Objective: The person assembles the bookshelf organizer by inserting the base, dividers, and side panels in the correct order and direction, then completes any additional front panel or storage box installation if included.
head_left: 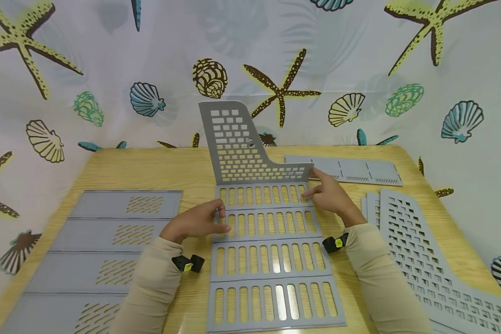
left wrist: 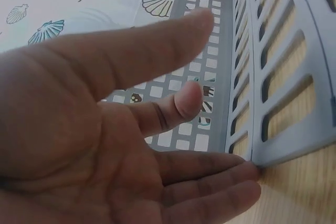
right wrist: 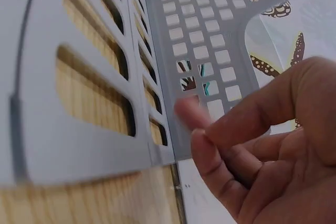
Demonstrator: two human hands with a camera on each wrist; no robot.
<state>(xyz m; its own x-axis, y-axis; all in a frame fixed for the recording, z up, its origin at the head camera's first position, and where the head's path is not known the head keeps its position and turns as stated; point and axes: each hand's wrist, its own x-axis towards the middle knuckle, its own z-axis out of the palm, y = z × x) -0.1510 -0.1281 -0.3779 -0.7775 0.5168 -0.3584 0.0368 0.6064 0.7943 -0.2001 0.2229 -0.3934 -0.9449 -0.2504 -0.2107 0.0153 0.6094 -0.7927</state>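
A grey L-shaped panel with brick-pattern holes (head_left: 250, 160) stands upright along the far edge of a grey slotted panel (head_left: 271, 273). The slotted panel lies in the middle of the table, its bars divided by crosswise fold lines. My right hand (head_left: 331, 195) is at the low right end of the upright panel, index fingertip right at its corner, thumb apart over the slots. In the right wrist view one fingertip (right wrist: 191, 114) is blurred over the panel's end. My left hand (head_left: 196, 220) is beside the slotted panel's left edge, thumb and fingers spread, lower fingertips (left wrist: 247, 174) right at that edge.
A folded-line grey panel with slanted slits (head_left: 96, 236) lies on the left. Another slitted panel (head_left: 355, 171) lies at the back right. Stacked L-shaped perforated panels (head_left: 417, 250) lie right of my forearm. A shell-print cloth (head_left: 171, 46) hangs behind the wooden table (head_left: 146, 167).
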